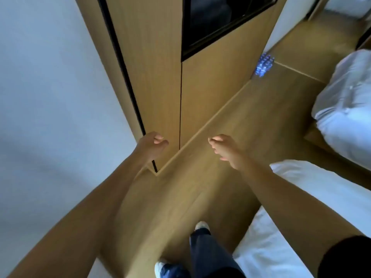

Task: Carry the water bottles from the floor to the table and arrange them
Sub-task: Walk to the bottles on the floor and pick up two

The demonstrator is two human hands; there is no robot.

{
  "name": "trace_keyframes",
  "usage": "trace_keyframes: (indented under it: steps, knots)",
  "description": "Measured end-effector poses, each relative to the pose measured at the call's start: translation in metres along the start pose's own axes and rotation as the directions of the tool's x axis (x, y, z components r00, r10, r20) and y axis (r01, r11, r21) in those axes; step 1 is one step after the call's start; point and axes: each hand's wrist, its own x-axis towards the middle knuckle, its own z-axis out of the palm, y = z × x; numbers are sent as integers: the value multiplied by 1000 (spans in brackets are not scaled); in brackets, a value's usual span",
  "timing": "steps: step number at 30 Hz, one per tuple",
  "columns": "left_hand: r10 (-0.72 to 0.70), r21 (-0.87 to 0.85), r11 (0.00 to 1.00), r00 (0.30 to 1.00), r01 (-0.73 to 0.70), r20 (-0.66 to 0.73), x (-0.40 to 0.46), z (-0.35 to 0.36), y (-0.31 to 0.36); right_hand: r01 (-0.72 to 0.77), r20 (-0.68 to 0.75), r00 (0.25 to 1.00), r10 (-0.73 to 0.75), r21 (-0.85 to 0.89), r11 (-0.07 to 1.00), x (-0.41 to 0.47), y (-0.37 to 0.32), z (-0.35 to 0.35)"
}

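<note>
Both hands, left hand and right hand, hang loosely curled, empty, above smooth wood floor; shiny plastic water bottles far off

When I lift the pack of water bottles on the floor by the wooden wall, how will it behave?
The pack of water bottles holds many bottles, so it is probably heavy for its size. It looks wrapped in shiny film, so likely slippery and somewhat saggy. Both the left hand and right hand are free to help.

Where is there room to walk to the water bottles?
A bare strip of wood floor runs between the wooden wall panel and the white beds, straight to the water bottles. It narrows by the far bed. Both hands hold nothing.
</note>
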Motion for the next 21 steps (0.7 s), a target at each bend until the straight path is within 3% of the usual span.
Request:
trace_keyframes:
  steps: [6, 11, 21]
  knots:
    - [11, 0, 1000, 991, -11, 133, 58, 73, 45, -90, -73, 992, 100, 127, 988, 45, 40, -60]
    - [12, 27, 999, 984, -17, 178, 124, 135, 100, -217, -21, 974, 227, 215, 952, 102, 70, -120]
    - [52, 18, 998, 961, -59, 272, 248, 222, 227, -215, -108, 959, 263, 332, 919, 201, 95, -251]
